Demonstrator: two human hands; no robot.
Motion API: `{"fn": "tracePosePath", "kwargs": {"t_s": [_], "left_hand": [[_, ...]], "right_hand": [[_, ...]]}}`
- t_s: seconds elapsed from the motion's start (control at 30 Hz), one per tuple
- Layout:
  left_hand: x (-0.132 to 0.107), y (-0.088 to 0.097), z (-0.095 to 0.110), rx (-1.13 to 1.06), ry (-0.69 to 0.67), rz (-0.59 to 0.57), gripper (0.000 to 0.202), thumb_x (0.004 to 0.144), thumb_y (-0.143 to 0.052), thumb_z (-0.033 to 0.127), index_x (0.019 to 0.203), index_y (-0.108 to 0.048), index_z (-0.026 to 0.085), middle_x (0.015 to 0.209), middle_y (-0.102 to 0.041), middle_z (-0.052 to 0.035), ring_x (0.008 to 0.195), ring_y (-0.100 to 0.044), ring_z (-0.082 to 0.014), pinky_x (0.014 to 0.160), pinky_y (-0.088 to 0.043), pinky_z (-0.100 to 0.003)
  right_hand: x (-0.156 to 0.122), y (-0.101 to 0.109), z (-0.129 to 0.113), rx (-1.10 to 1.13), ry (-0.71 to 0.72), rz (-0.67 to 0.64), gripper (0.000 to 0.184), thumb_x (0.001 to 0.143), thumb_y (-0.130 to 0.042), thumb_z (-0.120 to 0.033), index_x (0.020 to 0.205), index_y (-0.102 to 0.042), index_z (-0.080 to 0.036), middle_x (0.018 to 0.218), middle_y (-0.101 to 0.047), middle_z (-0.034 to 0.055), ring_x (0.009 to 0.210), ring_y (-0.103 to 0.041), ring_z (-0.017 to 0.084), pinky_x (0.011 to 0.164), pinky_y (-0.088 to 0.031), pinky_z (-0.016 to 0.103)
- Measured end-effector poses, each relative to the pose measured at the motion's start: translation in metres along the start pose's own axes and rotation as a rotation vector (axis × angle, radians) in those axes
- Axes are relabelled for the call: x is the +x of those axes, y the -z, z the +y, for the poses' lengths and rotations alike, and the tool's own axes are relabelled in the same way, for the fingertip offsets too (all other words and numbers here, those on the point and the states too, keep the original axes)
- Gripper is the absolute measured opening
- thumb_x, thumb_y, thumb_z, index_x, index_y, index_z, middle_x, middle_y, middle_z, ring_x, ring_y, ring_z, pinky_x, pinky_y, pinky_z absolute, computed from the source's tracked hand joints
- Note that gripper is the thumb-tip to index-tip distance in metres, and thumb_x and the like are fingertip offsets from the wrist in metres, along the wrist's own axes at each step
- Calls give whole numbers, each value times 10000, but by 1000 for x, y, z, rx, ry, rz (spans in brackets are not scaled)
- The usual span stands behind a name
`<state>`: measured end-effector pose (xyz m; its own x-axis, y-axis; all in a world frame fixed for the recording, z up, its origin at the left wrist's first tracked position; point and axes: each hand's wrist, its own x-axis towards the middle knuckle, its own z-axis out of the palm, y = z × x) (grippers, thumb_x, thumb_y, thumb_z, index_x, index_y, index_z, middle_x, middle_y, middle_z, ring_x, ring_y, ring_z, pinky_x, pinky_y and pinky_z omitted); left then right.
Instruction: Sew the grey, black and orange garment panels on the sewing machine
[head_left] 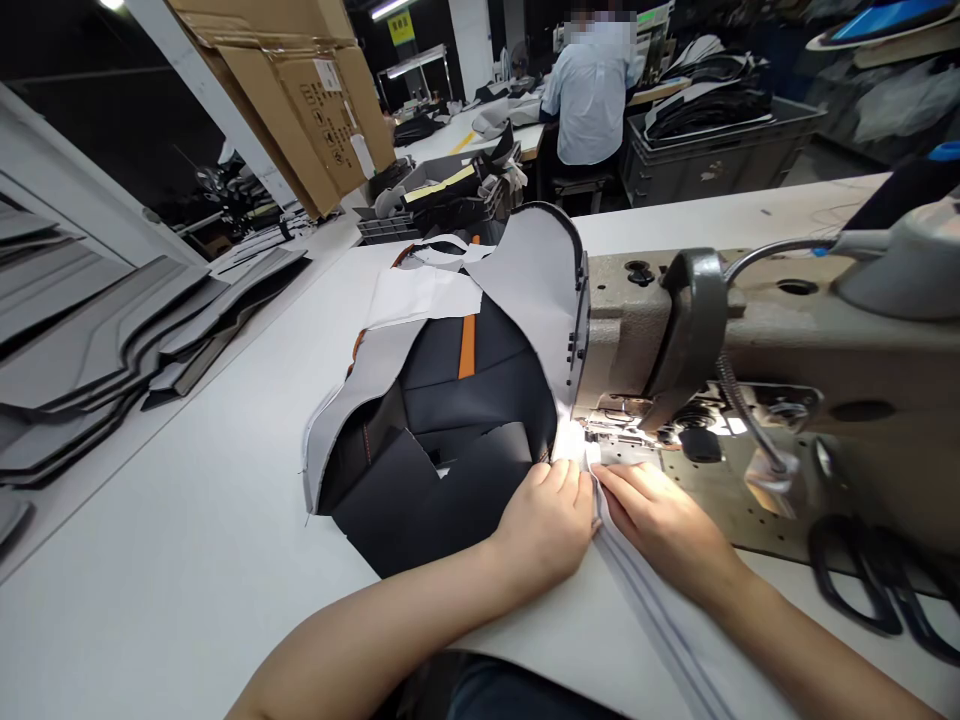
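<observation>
A beige-grey industrial sewing machine (795, 340) stands on a white work table (187, 560). A dark grey padded seat-cover panel with an orange stripe and pale grey foam backing (450, 400) lies heaped just left of the machine. One edge of it runs up to the lit presser foot (600, 432) under the machine's head.

The left hand (547, 520) rests knuckles-up on the panel's edge, just in front of the presser foot. Its fingers are curled down onto the cloth. Whether they pinch the fabric or only press on it cannot be told, as the fingertips are hidden.

The right hand (660, 520) lies flat, fingers stretched out and closed on nothing. It presses down on a long pale grey fabric strip (652, 610) on the machine's bed, beside the left hand. The strip trails from the presser foot back towards the person.

A pair of black-handled scissors (862, 580) lies on the machine's bed, right of the right hand. Well to the left of the machine sit stacks of grey cut panels (97, 340). Beyond these stacks leans a brown cardboard box (300, 100). Far behind the machine, a person in a pale blue shirt (592, 90) sits facing away, next to a grey plastic crate (712, 150).
</observation>
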<state>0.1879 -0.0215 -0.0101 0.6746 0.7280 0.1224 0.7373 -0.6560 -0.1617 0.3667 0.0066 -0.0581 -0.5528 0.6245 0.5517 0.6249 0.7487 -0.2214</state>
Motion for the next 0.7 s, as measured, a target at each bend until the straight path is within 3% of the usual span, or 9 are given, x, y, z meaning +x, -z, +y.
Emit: {"fn": "tracePosePath", "kwargs": {"t_s": [0.2,0.37,0.7], "left_hand": [[6,-9,-11,61,-42,12,339,884,-371,120,1157,-546,20,1151,-596,-181,1069,-543,-255,789,-431,-331],[11,-16,-17,110,-34,66,355,911,-344,114,1187,-544,17,1215,-584,-164,1147,-518,-249,878,-421,-326],[27,-34,-30,81,-8,154,338,905,-346,105,1143,-560,-3,1153,-611,-167,1124,-531,-260,882,-420,-335]], "right_hand": [[2,4,0,-41,10,-18,271,941,-375,-176,1092,-598,-145,940,-657,88,808,-586,191,726,-482,317],[5,5,-1,-89,36,-5,265,928,-373,-139,1074,-594,-124,982,-659,99,804,-577,188,741,-478,313],[-2,-5,12,-145,21,-25,393,849,-356,-45,1188,-538,-127,1102,-643,110,884,-590,211,765,-501,337]]}}
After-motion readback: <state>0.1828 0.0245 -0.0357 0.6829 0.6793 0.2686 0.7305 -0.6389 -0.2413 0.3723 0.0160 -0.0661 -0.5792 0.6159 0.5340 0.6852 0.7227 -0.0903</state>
